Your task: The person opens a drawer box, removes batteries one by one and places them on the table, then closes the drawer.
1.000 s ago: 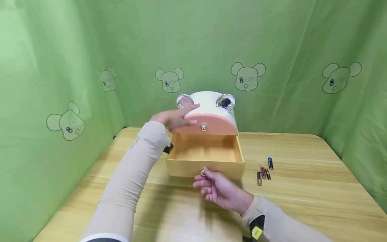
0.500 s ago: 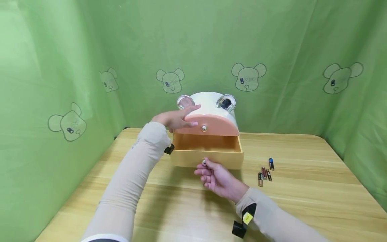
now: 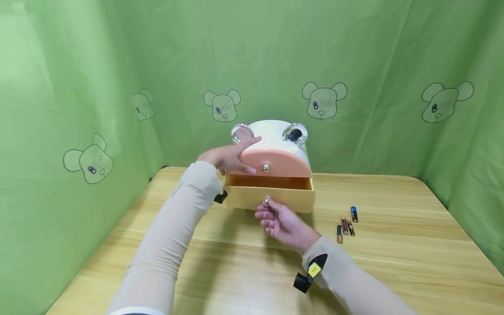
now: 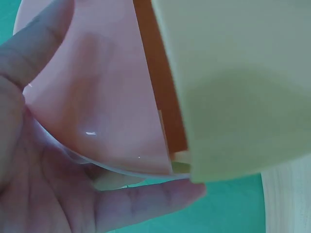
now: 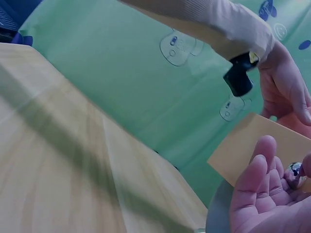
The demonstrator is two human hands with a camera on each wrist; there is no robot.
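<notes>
A small drawer box with a white domed top (image 3: 269, 133) and silver-rimmed ears stands on the wooden table. Its pink upper drawer (image 3: 281, 159) is closed; the yellow lower drawer (image 3: 295, 199) is partly pulled out, with part of its inside showing. My left hand (image 3: 228, 158) holds the box at its left side, thumb over the pink front (image 4: 97, 87) and other fingers along the side in the left wrist view. My right hand (image 3: 287, 225) pinches the lower drawer's round silver knob (image 3: 265, 201) between thumb and fingers, also seen on the knob (image 5: 294, 170) in the right wrist view.
Several loose batteries lie right of the box, among them a blue-topped battery (image 3: 355, 214) and a dark red battery (image 3: 344, 226). Behind the wooden table (image 3: 393, 245) hangs a green curtain (image 3: 267, 52) with bear-head drawings.
The yellow lower drawer has slid inward toward the box, my right hand moving forward with its knob. My left hand stays at the box's left side.
</notes>
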